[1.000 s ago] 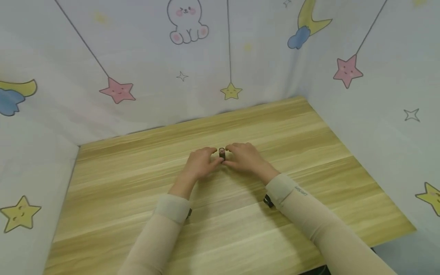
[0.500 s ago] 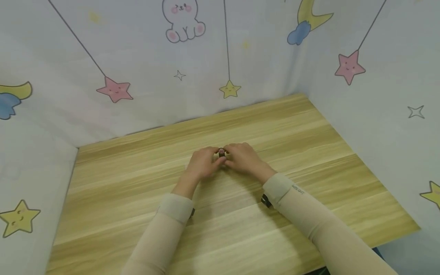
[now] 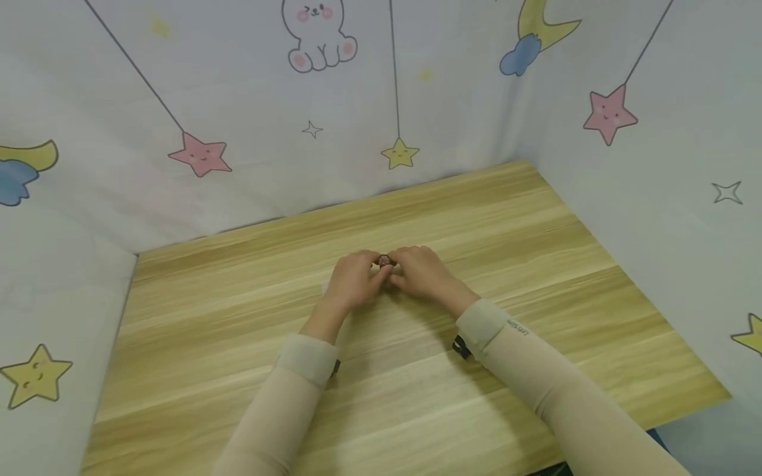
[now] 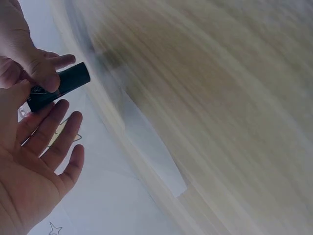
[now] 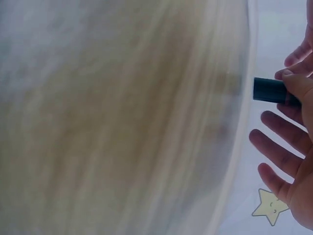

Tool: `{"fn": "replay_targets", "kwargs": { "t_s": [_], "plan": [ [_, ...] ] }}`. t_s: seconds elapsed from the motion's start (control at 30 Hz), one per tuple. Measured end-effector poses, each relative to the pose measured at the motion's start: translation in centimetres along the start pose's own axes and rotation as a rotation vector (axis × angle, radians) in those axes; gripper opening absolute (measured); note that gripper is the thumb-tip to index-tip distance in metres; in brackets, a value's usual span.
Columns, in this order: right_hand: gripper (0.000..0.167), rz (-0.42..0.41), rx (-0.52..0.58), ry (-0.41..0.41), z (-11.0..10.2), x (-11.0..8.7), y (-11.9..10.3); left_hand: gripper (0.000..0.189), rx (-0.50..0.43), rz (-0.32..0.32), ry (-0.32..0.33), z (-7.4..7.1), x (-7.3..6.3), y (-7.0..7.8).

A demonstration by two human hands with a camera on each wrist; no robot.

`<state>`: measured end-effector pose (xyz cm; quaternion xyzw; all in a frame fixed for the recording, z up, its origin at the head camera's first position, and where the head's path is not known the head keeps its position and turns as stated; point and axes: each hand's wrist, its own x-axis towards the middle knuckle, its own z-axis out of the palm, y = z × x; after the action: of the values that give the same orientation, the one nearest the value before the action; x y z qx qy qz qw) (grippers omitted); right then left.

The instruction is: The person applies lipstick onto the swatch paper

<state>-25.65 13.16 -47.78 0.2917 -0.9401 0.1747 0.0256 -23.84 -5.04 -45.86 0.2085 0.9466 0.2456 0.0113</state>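
Note:
Between both hands, over the table, is a small dark cylindrical tube (image 3: 384, 262); its exact kind cannot be told. In the head view its round reddish-brown end faces up. My left hand (image 3: 354, 281) pinches it from the left, and my right hand (image 3: 423, 274) pinches it from the right. The left wrist view shows the dark tube (image 4: 73, 81) tilted, with the right thumb across its side and the left fingers around its lower end. In the right wrist view, the right thumb presses on the tube (image 5: 268, 90), while the other right fingers spread loosely below.
The wood-grain table (image 3: 238, 317) lies beneath both forearms. A flat white strip (image 4: 149, 147) lies on it near the left hand. White curtains (image 3: 256, 132) printed with stars and moons surround its back and sides. A dark band shows under each cuff.
Both hands have closed in around the tube, which now shows shorter, with its round end turned more toward the head camera. A pale strip has come into sight beside the left hand.

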Motion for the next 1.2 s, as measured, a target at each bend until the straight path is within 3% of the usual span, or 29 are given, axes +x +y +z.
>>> {"fn": "replay_targets", "kwargs": {
  "t_s": [0.17, 0.37, 0.7, 0.93, 1.2],
  "plan": [
    [0.025, -0.038, 0.087, 0.116, -0.8, 0.1, -0.5, 0.033, -0.127, -0.020, 0.085, -0.7, -0.5, -0.1],
    [0.019, -0.092, 0.170, 0.216, -1.8, 0.4, -1.2, 0.025, -0.262, 0.009, 0.178, -2.2, -1.1, -0.3],
    [0.023, -0.231, 0.218, 0.334, -2.5, 0.4, -1.7, 0.020, -0.329, 0.011, 0.239, -4.0, -2.3, -1.1],
    [0.022, -0.304, 0.332, 0.360, -3.2, 0.1, -1.8, 0.021, -0.402, 0.026, 0.217, -4.4, -2.7, -1.8],
    [0.021, -0.395, 0.368, 0.376, -4.8, -0.1, -2.1, 0.028, -0.441, 0.055, 0.171, -5.5, -3.4, -1.5]
  ]
}}
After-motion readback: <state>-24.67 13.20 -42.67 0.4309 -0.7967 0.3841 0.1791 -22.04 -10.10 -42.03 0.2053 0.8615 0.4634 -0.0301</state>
